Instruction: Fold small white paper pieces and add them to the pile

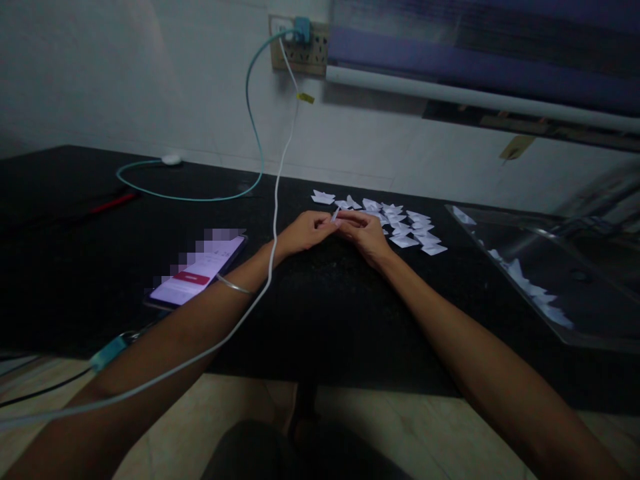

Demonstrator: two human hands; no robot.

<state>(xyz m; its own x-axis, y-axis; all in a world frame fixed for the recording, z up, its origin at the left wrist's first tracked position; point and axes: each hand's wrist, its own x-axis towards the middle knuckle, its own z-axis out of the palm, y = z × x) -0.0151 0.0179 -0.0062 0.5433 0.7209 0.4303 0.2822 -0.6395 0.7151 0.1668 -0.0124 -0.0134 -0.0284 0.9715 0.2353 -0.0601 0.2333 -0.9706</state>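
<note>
Both of my hands meet at the middle of a black countertop [310, 300]. My left hand [305, 231] and my right hand [363, 232] pinch the same small white piece of paper [335, 215] between their fingertips, fingers closed on it. Just beyond the right hand lies a cluster of several small folded white paper pieces [405, 227], spread in rough rows on the counter. A thin bangle sits on my left forearm.
A lit phone [197, 273] lies left of my left arm. A white cable [277, 200] crosses my left arm up to a wall socket [300, 47]; a teal cable [200, 197] loops behind. A steel sink [545, 273] holding white paper scraps is at right.
</note>
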